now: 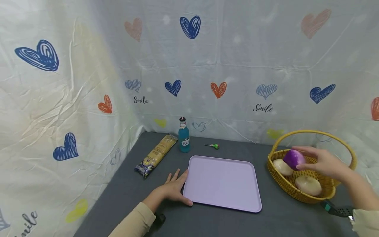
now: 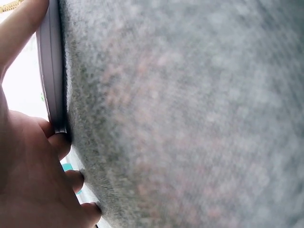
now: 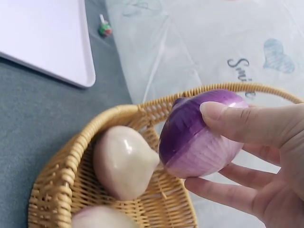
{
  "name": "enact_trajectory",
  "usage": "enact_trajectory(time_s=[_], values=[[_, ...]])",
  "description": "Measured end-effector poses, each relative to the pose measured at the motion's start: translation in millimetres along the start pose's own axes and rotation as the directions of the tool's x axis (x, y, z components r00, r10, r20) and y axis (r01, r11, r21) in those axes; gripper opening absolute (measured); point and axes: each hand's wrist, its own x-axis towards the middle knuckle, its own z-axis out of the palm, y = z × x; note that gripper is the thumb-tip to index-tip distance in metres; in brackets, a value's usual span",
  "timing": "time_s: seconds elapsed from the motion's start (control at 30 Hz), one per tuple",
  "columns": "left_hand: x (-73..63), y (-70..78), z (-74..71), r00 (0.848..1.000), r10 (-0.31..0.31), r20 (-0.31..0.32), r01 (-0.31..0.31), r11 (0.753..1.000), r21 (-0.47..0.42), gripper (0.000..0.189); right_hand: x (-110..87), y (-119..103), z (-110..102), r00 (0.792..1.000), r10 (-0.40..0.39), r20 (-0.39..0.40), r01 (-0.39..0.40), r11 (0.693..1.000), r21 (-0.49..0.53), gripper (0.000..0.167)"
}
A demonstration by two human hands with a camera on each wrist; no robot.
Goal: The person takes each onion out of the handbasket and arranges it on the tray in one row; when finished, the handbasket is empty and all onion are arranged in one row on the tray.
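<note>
A purple onion (image 3: 199,135) is pinched between the thumb and fingers of my right hand (image 1: 325,163), above the yellow wicker basket (image 1: 284,189). Two pale onions lie inside the basket: one pale onion (image 1: 282,167) at the left, another pale onion (image 1: 308,185) nearer the front. On the left, my left hand (image 1: 173,191) touches the left edge of a lilac tray (image 1: 222,184), fingers spread and thumb at its near corner. The left wrist view shows the tray's rim (image 2: 51,71) by the thumb and fingers.
Behind the tray stand a blue bottle (image 1: 184,140) and a lollipop (image 1: 214,145). A long yellow packet (image 1: 157,154) lies on the dark grey table (image 1: 124,204) at the left. The basket's arched handle (image 1: 311,131) rises over its opening. A heart-printed curtain (image 1: 237,49) hangs behind.
</note>
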Motion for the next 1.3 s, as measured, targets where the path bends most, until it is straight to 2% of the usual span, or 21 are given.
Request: enact_trajectory(time_s=[0.23, 0.43, 0.67, 0.87, 1.13, 1.3], values=[[0.3, 0.5, 0.3, 1.0, -0.009, 0.007, 0.009, 1.0, 0.0, 0.135, 1.9, -16, 5, 0.999, -0.015, -0.031, 0.014, 1.0, -0.022, 0.066], [1.8, 0.3, 0.0, 1.0, -0.011, -0.001, 0.011, 1.0, 0.002, 0.135, 5.3, -28, 7, 0.996, -0.07, -0.048, 0.07, 0.998, -0.005, 0.065], [2.6, -0.8, 0.9, 1.0, -0.014, 0.002, 0.014, 1.0, 0.004, 0.137, 11.3, -40, 13, 0.996, -0.089, -0.027, 0.089, 0.996, 0.016, 0.064], [2.4, -1.4, 1.2, 1.0, -0.013, 0.011, 0.013, 1.0, -0.002, 0.137, 15.2, -53, 22, 0.991, -0.128, -0.042, 0.129, 0.992, 0.014, 0.063], [2.0, -2.4, 1.1, 1.0, -0.015, 0.012, 0.015, 1.0, -0.004, 0.136, 22.4, -63, 32, 0.986, -0.162, -0.029, 0.163, 0.985, 0.06, 0.063], [1.6, -1.9, 0.5, 1.0, -0.015, 0.016, 0.015, 1.0, -0.004, 0.137, 27.5, -69, 37, 0.981, -0.192, -0.017, 0.193, 0.973, 0.128, 0.063]])
